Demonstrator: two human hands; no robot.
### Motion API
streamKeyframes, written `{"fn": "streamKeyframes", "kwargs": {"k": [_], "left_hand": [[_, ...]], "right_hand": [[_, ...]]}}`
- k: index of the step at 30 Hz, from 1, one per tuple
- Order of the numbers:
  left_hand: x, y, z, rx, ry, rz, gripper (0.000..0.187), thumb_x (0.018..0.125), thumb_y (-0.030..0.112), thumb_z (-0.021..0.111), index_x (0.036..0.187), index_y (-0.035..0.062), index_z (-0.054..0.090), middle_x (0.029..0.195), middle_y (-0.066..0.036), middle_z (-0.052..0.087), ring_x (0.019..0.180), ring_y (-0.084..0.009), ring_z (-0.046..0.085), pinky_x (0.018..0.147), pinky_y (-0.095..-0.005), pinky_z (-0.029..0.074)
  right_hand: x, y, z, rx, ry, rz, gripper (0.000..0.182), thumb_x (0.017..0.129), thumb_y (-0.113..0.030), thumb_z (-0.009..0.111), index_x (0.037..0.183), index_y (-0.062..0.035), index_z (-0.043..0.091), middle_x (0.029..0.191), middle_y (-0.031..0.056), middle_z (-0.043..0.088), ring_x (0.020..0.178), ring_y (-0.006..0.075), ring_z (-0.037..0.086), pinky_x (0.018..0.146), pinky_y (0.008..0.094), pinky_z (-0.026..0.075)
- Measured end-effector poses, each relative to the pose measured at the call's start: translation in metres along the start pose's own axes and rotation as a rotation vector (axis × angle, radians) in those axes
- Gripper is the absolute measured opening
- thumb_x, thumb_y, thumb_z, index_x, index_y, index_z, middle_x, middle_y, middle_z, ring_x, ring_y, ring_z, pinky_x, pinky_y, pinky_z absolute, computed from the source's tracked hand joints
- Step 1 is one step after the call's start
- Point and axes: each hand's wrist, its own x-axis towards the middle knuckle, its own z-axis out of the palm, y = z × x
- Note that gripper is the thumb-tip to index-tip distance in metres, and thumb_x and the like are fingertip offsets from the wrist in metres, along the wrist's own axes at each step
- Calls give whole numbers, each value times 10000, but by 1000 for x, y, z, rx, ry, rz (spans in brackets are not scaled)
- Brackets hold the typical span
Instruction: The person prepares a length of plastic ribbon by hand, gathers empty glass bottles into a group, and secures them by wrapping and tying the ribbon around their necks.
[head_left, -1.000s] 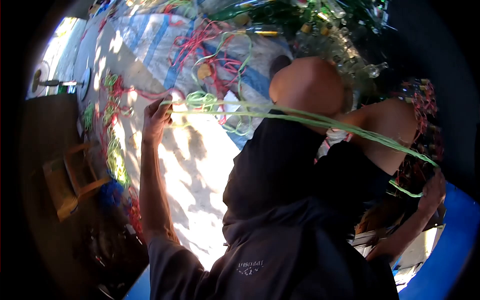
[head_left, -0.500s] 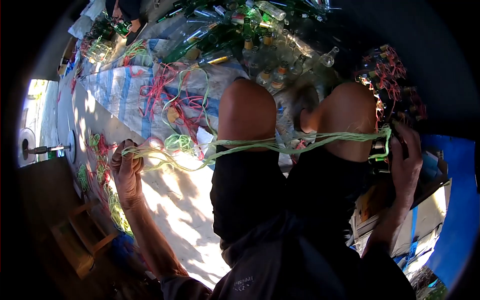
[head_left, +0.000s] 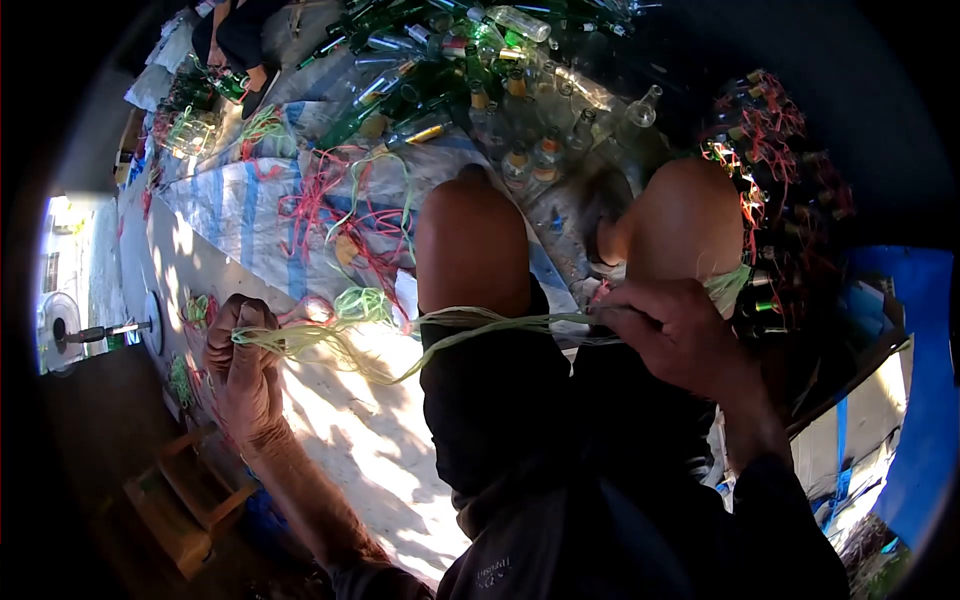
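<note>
A bundle of pale green strings (head_left: 460,335) stretches across my knees. Its left end is held in my left hand (head_left: 243,355), which is closed in a fist above the pale floor. My right hand (head_left: 665,325) pinches the bundle over my right thigh, and a loose end of string shows behind it near the right knee. Red strings (head_left: 320,200) and a green coil of string (head_left: 362,304) lie on the blue-striped sheet beyond my left knee.
Many glass bottles (head_left: 400,90) lie and stand beyond my knees. Bottles tangled with red string (head_left: 770,130) are at the right, above a blue container (head_left: 925,380). A wooden stool (head_left: 195,490) stands lower left. Another person's foot (head_left: 257,77) shows upper left.
My right hand has moved left from beyond the right knee to over the thigh, now gripping the strings partway along. The left hand still holds its end, slightly lower, and the strings sag more.
</note>
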Motion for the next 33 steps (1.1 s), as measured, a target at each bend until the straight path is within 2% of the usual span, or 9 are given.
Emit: {"fn": "streamKeyframes", "kwargs": {"k": [2,7,9,19,21,22,31,32,33], "left_hand": [[-1,-10,-10,-24,-54,-77,159,1007,176,699,1055,35,644,857,30,514,747,-72,440,676,-261,376],[5,-10,16,156,-95,-176,200,955,229,741,930,40,679,724,95,483,660,-17,336,603,-234,255],[7,-11,27,228,-144,-226,183,943,214,740,909,41,687,706,102,479,658,-14,333,606,-231,251],[11,-15,61,270,-359,-274,243,948,231,741,864,17,661,749,78,552,734,-28,410,668,-239,318],[13,-16,60,285,-382,-267,249,948,233,741,857,15,662,749,73,557,734,-31,410,670,-240,324],[14,-23,60,282,-399,-201,223,958,229,750,880,39,664,689,85,494,619,-10,347,570,-229,252],[22,-17,69,381,-471,-162,205,970,189,724,862,34,643,738,74,541,668,-11,400,614,-216,315],[22,-17,71,383,-471,-149,196,970,175,719,860,33,641,742,75,543,672,-11,404,618,-215,318],[23,-17,71,392,-470,-161,166,962,138,709,859,28,639,747,65,555,694,-22,426,642,-221,343]], "right_hand": [[-10,3,-20,129,25,64,129,962,-114,685,952,11,715,806,122,702,712,172,664,653,325,496],[-41,14,-65,391,350,222,143,981,-136,714,978,6,730,785,-24,665,696,59,566,616,262,455],[-57,35,-86,643,473,214,162,1004,-175,696,947,-27,727,723,-52,577,586,6,384,510,211,300],[-93,90,-113,792,747,243,169,1027,-193,679,947,-57,742,876,-21,690,541,11,357,483,213,266],[-98,100,-113,801,823,293,170,1026,-199,681,941,-65,742,808,-38,657,525,9,345,474,213,254],[-100,105,-113,808,860,318,171,1026,-202,682,938,-69,742,774,-46,640,517,8,339,470,213,248],[-118,150,-111,917,997,448,185,1007,-244,706,920,-83,732,592,-100,423,466,9,301,449,210,234],[-128,164,-111,962,939,435,70,997,-176,708,948,-126,710,767,-61,631,501,7,378,446,201,263],[-132,171,-108,986,953,440,65,992,-175,713,949,-126,710,766,-61,629,503,7,379,445,200,263]]}}
